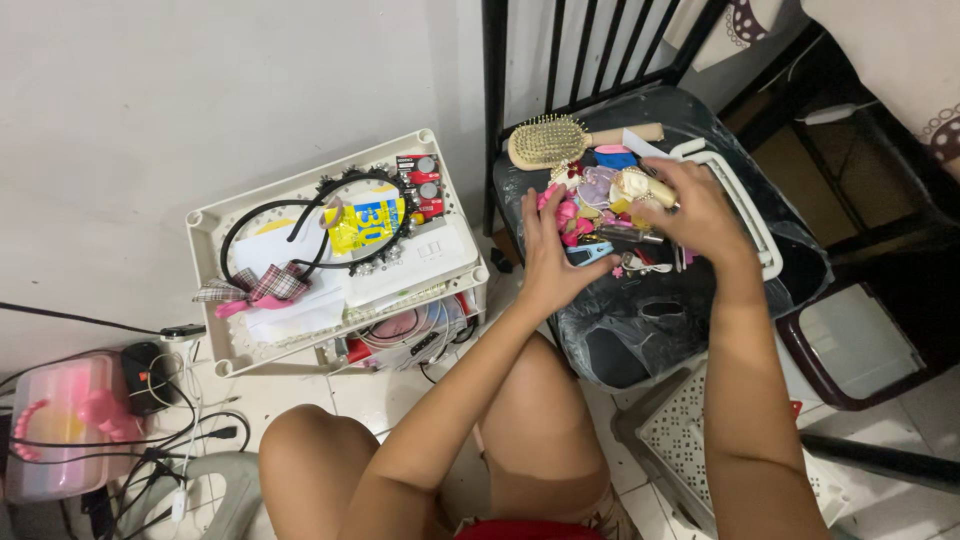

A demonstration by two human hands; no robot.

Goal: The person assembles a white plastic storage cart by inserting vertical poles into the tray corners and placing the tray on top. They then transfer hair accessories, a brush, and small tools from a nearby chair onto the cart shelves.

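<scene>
A heap of small hair accessories (pixel 600 215), pink, purple, blue and cream, lies on the black seat of a chair (pixel 650 320) wrapped in plastic. My left hand (pixel 548 255) rests with spread fingers on the pink pieces at the heap's left side. My right hand (pixel 695 215) lies over the heap's right side with its fingers curled around a cream-coloured piece (pixel 640 187). A wooden hairbrush (pixel 560 140) sits just beyond the heap. A white handle-shaped tray edge (pixel 745 215) shows under my right wrist.
A white plastic drawer unit (pixel 215 225) by the wall holds black headbands (pixel 300 225), a plaid bow, a yellow packet and papers. A pink box (pixel 60 425) and cables lie at left. A perforated grey basket (pixel 690 435) stands by my right knee.
</scene>
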